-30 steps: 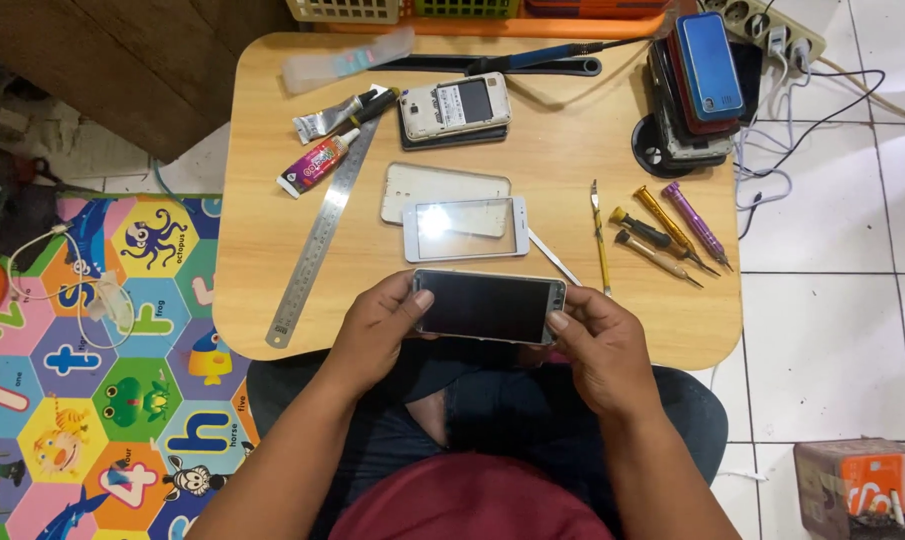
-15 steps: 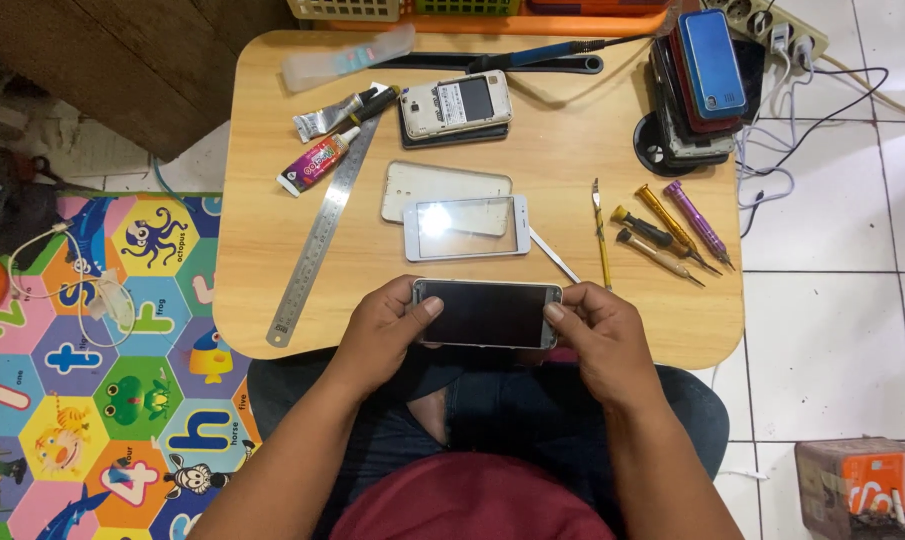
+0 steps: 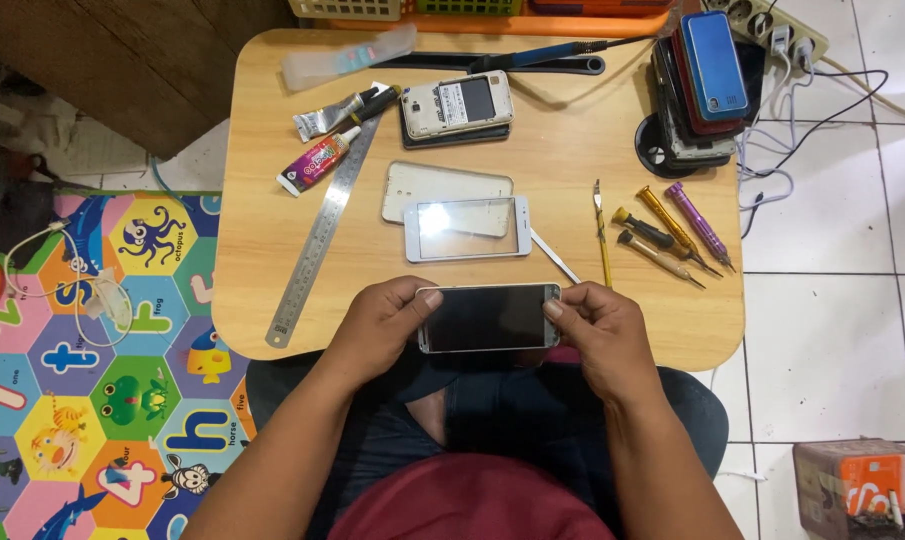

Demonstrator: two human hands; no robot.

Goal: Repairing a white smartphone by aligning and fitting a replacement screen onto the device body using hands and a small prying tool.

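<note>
Two bare hands hold a dark-screened smartphone with a silver frame level and sideways over the near edge of a small light wooden table, above the person's lap. The left hand grips the phone's left end, fingers curled under it and the thumb laid on the top face near the corner. The right hand pinches the right end, its thumb pressed on the screen edge and the other fingers wrapped beneath. Both forearms rise from the near edge of the view and angle inward toward the phone.

Just beyond the phone lies a white phone front panel with a glossy glass face, partly overlapping a pale beige phone back cover. Left of these, a long steel ruler runs diagonally across the table, with a small glue tube with a colourful label near its far end. Farther off sits an opened phone with its white inner frame showing. To the right lie several small screwdrivers with yellow, black and purple handles, beside a thin yellow-handled tool. At the far right corner stands a stack of phones topped by a blue one. A colourful alphabet play mat covers the floor at left.
</note>
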